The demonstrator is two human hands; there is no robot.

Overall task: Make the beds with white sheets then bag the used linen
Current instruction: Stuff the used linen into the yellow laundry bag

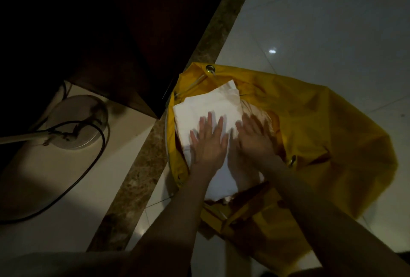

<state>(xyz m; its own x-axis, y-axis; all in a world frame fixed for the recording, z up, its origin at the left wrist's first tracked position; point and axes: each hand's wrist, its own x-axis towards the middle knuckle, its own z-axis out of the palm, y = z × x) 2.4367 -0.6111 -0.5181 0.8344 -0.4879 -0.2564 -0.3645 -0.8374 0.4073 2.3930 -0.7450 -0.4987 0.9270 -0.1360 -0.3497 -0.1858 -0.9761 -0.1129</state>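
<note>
One yellow bag (310, 125) is seen lying on the pale tiled floor (332, 21), its mouth opened toward the left. One folded bundle of white linen (206, 105) is lodged in that mouth, partly outside it. Two hands are laid flat on the linen side by side: the left hand (209, 141) with fingers straight and spread, the right hand (255, 136) blurred, fingers extended. Two metal eyelets (210, 68) are counted on the bag's rim. One lamp base (77, 121) with one black cable (88, 165) is seen at left.
</note>
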